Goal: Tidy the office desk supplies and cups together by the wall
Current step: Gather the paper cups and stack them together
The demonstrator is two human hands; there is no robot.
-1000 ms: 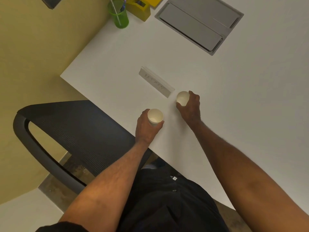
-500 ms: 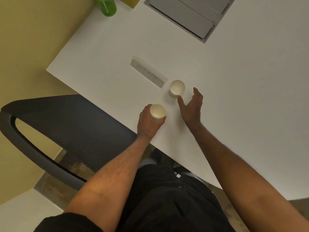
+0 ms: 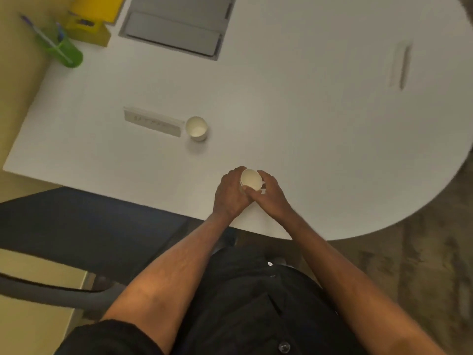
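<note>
A paper cup [image 3: 251, 178] is gripped by the left hand [image 3: 229, 194] and right hand [image 3: 270, 194], fingers curled round it. A second cup [image 3: 196, 128] is left standing farther off, beside a name card [image 3: 153, 122].

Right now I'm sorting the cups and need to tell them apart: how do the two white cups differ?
The near cup is gripped by both the left hand and right hand at the desk edge; the far cup stands free, untouched. The far cup sits beside the name card; the near cup has nothing beside it. Both are upright, open, white and look empty.

Paper cup [image 3: 251, 179] between both hands
</note>
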